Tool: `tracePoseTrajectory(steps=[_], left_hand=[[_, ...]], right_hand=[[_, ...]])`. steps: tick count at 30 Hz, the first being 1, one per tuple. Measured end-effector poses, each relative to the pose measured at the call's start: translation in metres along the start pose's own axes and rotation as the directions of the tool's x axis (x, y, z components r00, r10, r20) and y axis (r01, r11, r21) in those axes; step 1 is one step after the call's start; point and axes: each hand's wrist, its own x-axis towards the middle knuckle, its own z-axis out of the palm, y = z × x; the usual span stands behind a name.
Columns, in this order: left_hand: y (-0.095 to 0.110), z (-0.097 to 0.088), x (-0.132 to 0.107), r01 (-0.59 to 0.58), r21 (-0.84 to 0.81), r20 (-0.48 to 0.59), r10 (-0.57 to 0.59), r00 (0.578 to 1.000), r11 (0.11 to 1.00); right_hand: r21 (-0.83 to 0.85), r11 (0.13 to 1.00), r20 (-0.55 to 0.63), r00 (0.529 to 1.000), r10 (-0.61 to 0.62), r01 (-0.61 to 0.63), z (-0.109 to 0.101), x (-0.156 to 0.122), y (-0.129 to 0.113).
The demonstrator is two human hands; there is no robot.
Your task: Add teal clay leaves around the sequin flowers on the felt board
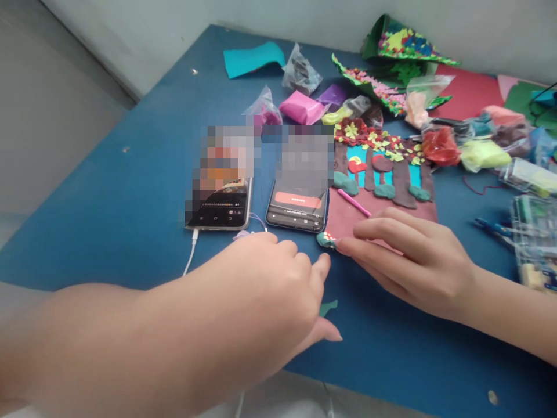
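My right hand (pixel 404 261) lies over the lower edge of a clay picture (pixel 383 174), its fingers stretched toward a small teal clay piece (pixel 325 238) at the picture's corner, fingertips touching it. My left hand (pixel 270 290) hovers close in front, fingers curled, index finger pointing toward the same clay piece. A thin teal clay scrap (pixel 328 306) lies on the blue table (pixel 130 191) beside my left thumb. A pink stick (pixel 353 203) rests on the picture.
Two phones (pixel 224 203) (pixel 298 206) lie side by side left of the picture, one with a white cable (pixel 190 255). Several bags of coloured clay (pixel 300 107) and paper crafts (pixel 400 43) crowd the back and right. A clear box (pixel 535 238) sits at right.
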Motion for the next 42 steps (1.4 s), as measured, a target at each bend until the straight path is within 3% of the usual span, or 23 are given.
tracePoseTrajectory(steps=[12,23,32,42], left_hand=[[-0.0042,-0.0027,0.0031,-0.019,0.030,-0.009,0.019,1.000,0.999],[-0.0060,0.0022,0.0055,0.004,0.075,0.022,-0.005,1.000,0.997],[-0.0045,0.0059,0.0047,0.005,0.065,-0.061,-0.001,0.998,0.998],[-0.0066,0.0009,0.0053,-0.006,0.039,-0.029,0.008,1.000,0.999]], right_hand=[[0.060,0.994,0.017,0.996,0.092,-0.093,0.0035,-0.0049,-0.0029],[0.065,0.993,0.009,0.995,0.095,-0.095,0.0067,-0.0048,-0.0031],[0.068,0.994,0.027,0.996,0.082,-0.083,0.0070,-0.0059,-0.0020],[0.157,0.984,-0.002,0.997,0.084,-0.082,0.0047,-0.0060,-0.0041]])
